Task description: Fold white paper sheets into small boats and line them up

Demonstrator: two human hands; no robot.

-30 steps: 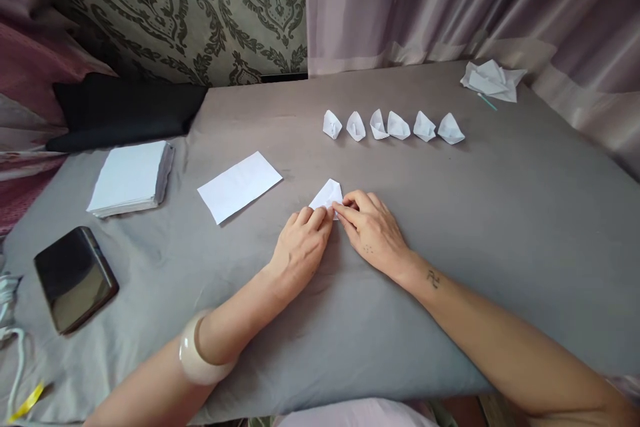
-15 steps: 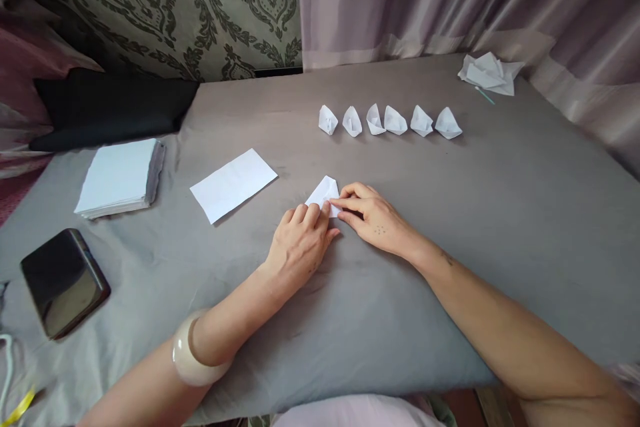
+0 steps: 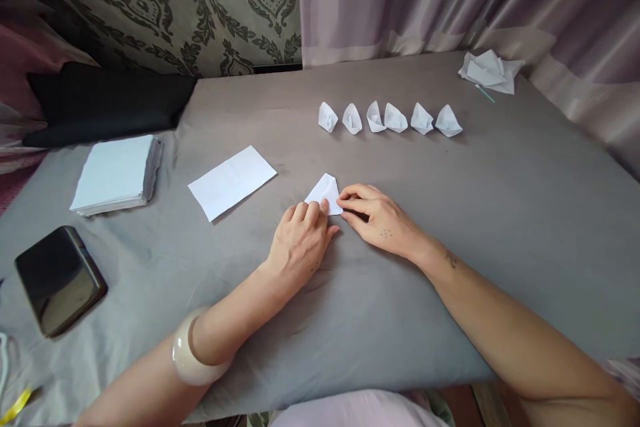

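A small folded piece of white paper [image 3: 324,191] lies on the grey cloth between my hands. My left hand [image 3: 301,232] presses on its near left part, the index fingertip on the paper and the other fingers bent. At the paper's right corner, my right hand [image 3: 371,215] pinches the edge between thumb and fingers. Beyond them stands a row of several folded paper boats [image 3: 396,119]. To the left rests a flat white paper sheet [image 3: 233,183].
Farther left sit a thick stack of white paper [image 3: 116,173] and a dark glossy case [image 3: 63,281]. A black cloth [image 3: 110,103] lies behind the stack. Crumpled papers [image 3: 490,71] and a thin green stick [image 3: 485,93] are at the far right, near the curtain [image 3: 425,0].
My right hand has slid slightly rightward to the corner of the folded paper. My left hand stays pressed on it, and the view has shifted a little.
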